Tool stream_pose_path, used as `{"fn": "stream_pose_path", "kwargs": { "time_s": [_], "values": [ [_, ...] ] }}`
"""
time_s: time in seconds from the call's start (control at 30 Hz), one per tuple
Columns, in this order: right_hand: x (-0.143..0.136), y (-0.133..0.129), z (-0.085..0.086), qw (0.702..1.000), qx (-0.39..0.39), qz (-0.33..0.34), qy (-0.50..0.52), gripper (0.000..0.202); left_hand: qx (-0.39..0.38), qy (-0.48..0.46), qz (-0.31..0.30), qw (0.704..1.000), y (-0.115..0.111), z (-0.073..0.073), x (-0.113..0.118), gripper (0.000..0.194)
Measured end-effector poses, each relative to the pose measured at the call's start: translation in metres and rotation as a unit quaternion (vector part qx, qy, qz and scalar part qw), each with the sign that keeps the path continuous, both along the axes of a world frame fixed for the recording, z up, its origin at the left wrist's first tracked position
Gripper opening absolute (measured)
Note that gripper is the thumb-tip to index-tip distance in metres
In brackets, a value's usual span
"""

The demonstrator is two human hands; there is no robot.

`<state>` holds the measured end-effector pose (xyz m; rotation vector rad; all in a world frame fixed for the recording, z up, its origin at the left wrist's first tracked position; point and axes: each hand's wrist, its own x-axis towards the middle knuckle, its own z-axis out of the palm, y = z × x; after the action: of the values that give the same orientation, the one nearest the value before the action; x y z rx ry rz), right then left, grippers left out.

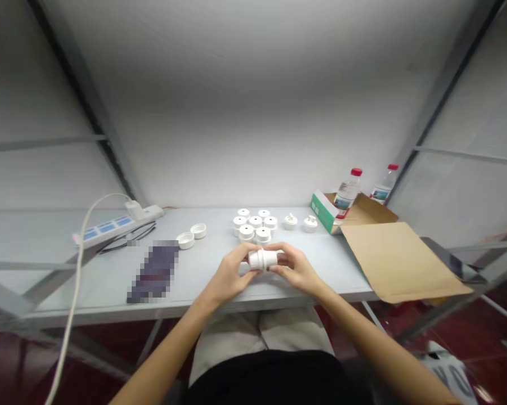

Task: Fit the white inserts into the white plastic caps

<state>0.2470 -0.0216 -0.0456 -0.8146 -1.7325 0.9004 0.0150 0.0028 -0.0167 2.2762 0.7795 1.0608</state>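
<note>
Just above the table's front edge, a white cylindrical plastic fitting [262, 259] with a raised ring lies sideways between my hands. My left hand [232, 273] pinches its left end with thumb and fingers. At the other end, my right hand [295, 267] has its fingers closed around the fitting, hiding part of it. Right behind my hands stand several white round caps [255, 223], each with a small dark spot on top. Two white round pieces, one [291, 221] beside the other [310, 224], carry small raised parts. Further left sit two open white rings or cups [186, 241].
A power strip [113, 228] with a white cable [81, 247] and black wires occupies the left side. A pixelated dark object [154, 270] lies nearby. On the right, an open cardboard box [399, 259] holds a red-capped bottle [349, 191]; another bottle [384, 184] stands behind.
</note>
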Motion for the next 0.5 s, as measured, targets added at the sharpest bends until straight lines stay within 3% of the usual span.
{"fn": "stream_pose_path", "kwargs": {
  "time_s": [0.5],
  "values": [
    [-0.0011, -0.0041, 0.0095, 0.995, 0.098, -0.019, -0.015, 0.039, -0.027, -0.008, -0.006, 1.000, -0.0011, 0.0032, 0.0018, 0.042]
  ]
}}
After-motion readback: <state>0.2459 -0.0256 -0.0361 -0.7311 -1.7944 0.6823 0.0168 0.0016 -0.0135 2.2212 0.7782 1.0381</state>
